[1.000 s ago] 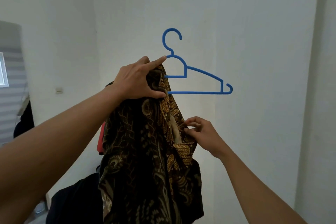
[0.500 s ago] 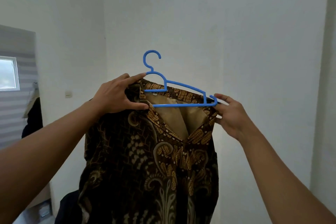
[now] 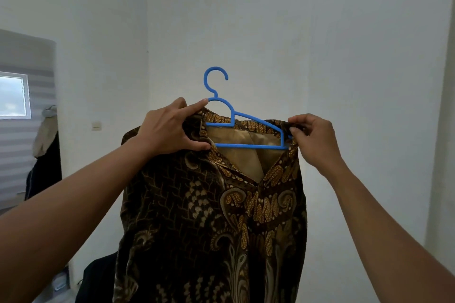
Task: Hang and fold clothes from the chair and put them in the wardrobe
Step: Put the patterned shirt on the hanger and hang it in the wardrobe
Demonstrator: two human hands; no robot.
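Observation:
A dark brown batik shirt [image 3: 197,216] with gold patterns hangs in front of me on a blue plastic hanger [image 3: 246,146], its collar open and the tan lining showing. My left hand [image 3: 170,130] grips the shirt's left shoulder together with the hanger's left end, index finger stretched along the top. My right hand [image 3: 312,138] pinches the shirt's right shoulder fabric at the hanger's right tip. The hanger's hook points up, free of any rail. The wardrobe is out of sight.
White walls meet in a corner behind the shirt. At the left stand a window [image 3: 13,96] with striped blinds and dark clothes hanging [image 3: 45,155] beside it. A dark heap of clothes [image 3: 98,280] shows low down, behind the shirt's left edge.
The shirt went from bunched on one hanger end to spread across both shoulders. My right hand rose from the shirt's front to the right hanger tip and now pinches the fabric there.

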